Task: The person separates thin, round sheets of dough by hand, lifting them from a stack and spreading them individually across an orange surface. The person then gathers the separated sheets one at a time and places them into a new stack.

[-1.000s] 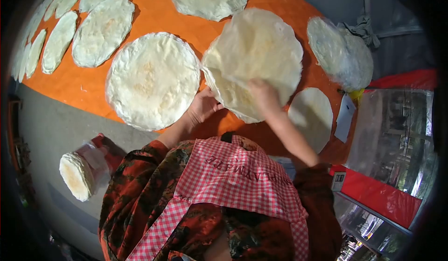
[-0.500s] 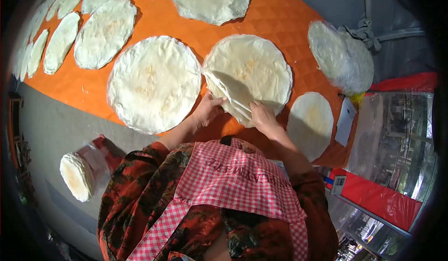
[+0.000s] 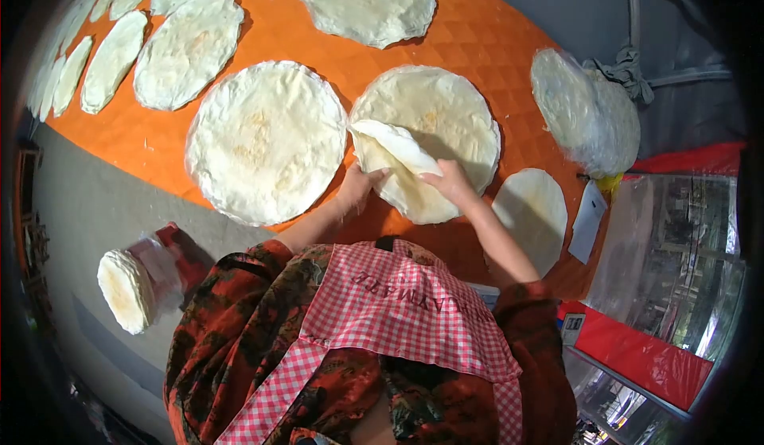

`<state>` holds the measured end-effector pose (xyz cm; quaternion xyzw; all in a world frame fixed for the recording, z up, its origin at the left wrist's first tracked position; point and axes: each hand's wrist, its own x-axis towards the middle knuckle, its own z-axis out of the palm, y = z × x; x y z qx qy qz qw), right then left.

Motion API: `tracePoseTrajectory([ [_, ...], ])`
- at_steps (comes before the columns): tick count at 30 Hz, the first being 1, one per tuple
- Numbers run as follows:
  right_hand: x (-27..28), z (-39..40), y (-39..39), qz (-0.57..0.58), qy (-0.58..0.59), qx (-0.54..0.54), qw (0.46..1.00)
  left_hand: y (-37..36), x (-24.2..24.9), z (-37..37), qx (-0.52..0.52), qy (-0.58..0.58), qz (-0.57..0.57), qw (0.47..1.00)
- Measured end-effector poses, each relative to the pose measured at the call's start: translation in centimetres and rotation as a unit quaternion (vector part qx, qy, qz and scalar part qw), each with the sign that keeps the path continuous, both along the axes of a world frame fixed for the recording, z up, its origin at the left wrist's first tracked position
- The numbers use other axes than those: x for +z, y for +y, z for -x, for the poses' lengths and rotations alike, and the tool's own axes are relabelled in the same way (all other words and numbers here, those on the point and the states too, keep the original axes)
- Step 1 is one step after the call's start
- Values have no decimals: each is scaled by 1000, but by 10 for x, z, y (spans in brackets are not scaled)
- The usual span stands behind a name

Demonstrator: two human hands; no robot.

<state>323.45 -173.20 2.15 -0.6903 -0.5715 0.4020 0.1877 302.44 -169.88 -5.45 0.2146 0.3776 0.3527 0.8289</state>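
A round, pale flatbread (image 3: 469, 103) with light brown spots lies in front of me, partly in shadow. On its near left side a folded layer of thin flatbread (image 3: 396, 144) is lifted, its edge curled over. My right hand (image 3: 450, 184) is closed on the near right end of that fold. The fingers of my left hand (image 3: 362, 187) pinch the near left edge of the bread, low by the table's front. To the left, touching or almost touching it, lies another large round flatbread (image 3: 267, 143).
The table has an orange cloth (image 3: 469, 23). Several more flatbreads (image 3: 189, 51) lie at the back left, and one (image 3: 370, 3) behind. A plastic-wrapped stack (image 3: 585, 111) sits at the right, near a single flatbread (image 3: 532, 210). Another stack (image 3: 126, 290) stands lower left.
My right hand has moved up and slightly right with the bread's edge, which now curls over in a wider fold. My left hand stays almost in place.
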Motion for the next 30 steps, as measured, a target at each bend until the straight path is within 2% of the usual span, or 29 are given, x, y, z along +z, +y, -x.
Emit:
tracePoseTrajectory([
  [1, 3, -4, 4, 64, 62, -16, 996, 0, -1, 0, 5, -5, 4, 1000],
  [2, 3, -2, 2, 30, 32, 19, 999, 0, -4, -2, 10, -12, 7, 1000],
  [4, -1, 9, -11, -35, -30, 93, 995, 0, 0, -1, 14, -25, 41, 999],
  [5, 8, 25, -16, 49, -155, 105, 981, 1, 9, 2, 12, -31, 71, 997],
  [6, -2, 36, -35, -127, -237, 143, 952, 2, 13, 5, 11, -36, 102, 994],
  [9, -9, 42, -51, -177, -209, 147, 950, -3, -4, 12, -7, -107, 102, 989],
  [11, -18, 39, -56, -183, -226, 141, 946, -5, -3, 12, -1, -93, 100, 991],
  [14, -30, 35, -55, -269, -212, 101, 934, -4, -3, 11, -5, -81, 81, 993],
  [17, -39, -3, -31, -59, -167, 7, 984, -3, -8, 6, -2, -31, 50, 998],
  [18, -24, -30, -8, -119, -66, -59, 989, -4, -10, 6, 1, -5, 40, 999],
  [19, -18, -84, 26, -85, -121, -43, 988, -4, -13, 6, -1, 5, 47, 999],
  [20, 63, -85, 51, -81, -179, -82, 977, -2, -16, 5, -3, 15, 53, 998],
  [21, 115, -96, 66, -94, -53, -138, 985, -2, -16, 4, -5, 23, 58, 998],
  [23, 179, -111, 81, -165, -140, -109, 970, -3, -9, 7, -1, -15, 53, 999],
  [24, 199, -109, 85, -203, -183, -77, 959, -4, -5, 10, 3, -34, 51, 998],
  [25, 208, -96, 81, -216, -199, -45, 955, -2, -1, 15, -20, -103, 95, 990],
  [27, 209, -43, 60, -240, -228, 18, 944, 2, 7, 27, -65, -238, 180, 952],
  [28, 187, -26, 53, -254, -250, 27, 934, 0, 13, 29, -62, -228, 142, 961],
  [29, 139, -33, 47, -189, -337, 34, 922, -1, 21, 30, -58, -218, 103, 969],
  [30, 112, -8, 35, -210, -313, 33, 926, -1, 25, 29, -52, -208, 63, 975],
])
